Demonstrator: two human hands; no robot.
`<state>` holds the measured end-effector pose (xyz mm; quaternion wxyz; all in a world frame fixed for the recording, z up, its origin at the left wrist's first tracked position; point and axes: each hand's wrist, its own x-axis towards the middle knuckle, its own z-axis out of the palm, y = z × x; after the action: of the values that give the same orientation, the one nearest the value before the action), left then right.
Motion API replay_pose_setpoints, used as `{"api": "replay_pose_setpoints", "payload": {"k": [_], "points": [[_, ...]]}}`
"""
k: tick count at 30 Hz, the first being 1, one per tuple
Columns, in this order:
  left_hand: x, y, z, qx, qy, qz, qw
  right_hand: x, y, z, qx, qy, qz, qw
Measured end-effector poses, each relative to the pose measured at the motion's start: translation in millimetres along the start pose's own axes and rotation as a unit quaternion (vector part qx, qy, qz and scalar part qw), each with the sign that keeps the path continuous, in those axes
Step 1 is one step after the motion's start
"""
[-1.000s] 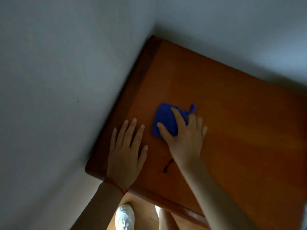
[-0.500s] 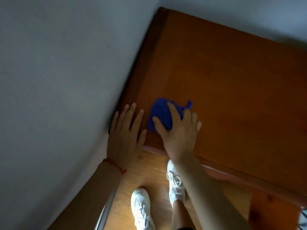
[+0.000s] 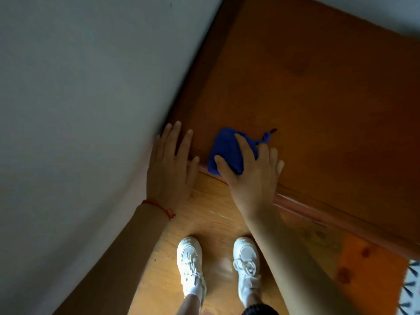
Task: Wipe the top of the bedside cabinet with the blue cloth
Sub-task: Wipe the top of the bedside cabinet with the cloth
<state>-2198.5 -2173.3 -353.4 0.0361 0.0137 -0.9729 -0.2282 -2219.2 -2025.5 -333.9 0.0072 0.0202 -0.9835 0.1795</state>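
The blue cloth (image 3: 227,151) lies bunched on the orange-brown wooden top of the bedside cabinet (image 3: 318,98), at its near-left corner by the front edge. My right hand (image 3: 252,173) lies flat on the cloth, fingers spread and pressing it down, and hides its near-right part. My left hand (image 3: 170,169) is flat with straight fingers at the cabinet's left corner, fingertips on the top next to the wall, a little left of the cloth. A red string circles the left wrist.
A grey-white wall (image 3: 79,110) runs along the cabinet's left side and another behind it. Below the cabinet's front edge are a wooden floor (image 3: 211,212) and my two white shoes (image 3: 191,264). A patterned fabric (image 3: 411,289) shows at the lower right.
Both hands and the cloth have slid from mid-top toward the cabinet's front-left corner. The view has tilted down, so the floor and shoes now show.
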Motion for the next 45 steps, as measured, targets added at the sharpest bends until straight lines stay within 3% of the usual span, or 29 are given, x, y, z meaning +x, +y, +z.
{"api": "replay_pose_setpoints", "payload": {"k": [6, 14, 22, 27, 33, 39, 45], "points": [[-17.6, 6.1, 0.1, 0.000, 0.019, -0.063, 0.998, 46.5, -17.2, 12.3, 0.012, -0.048, -0.081, 0.995], [-35.7, 34.1, 7.5, 0.008, 0.060, -0.205, 0.977, 19.3, 22.9, -10.0, 0.001, -0.054, -0.190, 0.980], [-44.1, 56.5, 13.1, 0.008, 0.112, -0.343, 0.933, 62.1, -40.7, 18.8, 0.032, -0.132, -0.280, 0.950], [-48.6, 61.8, 16.8, 0.002, 0.117, -0.354, 0.928, 58.0, -3.2, 4.7, 0.004, -0.102, -0.333, 0.937], [-37.6, 71.1, 28.5, 0.015, 0.122, -0.352, 0.928, 93.6, -39.3, 19.3, 0.022, -0.138, -0.338, 0.931], [-3.9, 78.5, 27.0, 0.013, 0.140, -0.343, 0.929, 122.5, -4.8, 5.1, -0.012, -0.101, -0.386, 0.917], [29.9, 79.7, 33.8, 0.012, 0.128, -0.336, 0.933, 161.1, -16.7, 18.2, 0.052, -0.115, -0.262, 0.957]]}}
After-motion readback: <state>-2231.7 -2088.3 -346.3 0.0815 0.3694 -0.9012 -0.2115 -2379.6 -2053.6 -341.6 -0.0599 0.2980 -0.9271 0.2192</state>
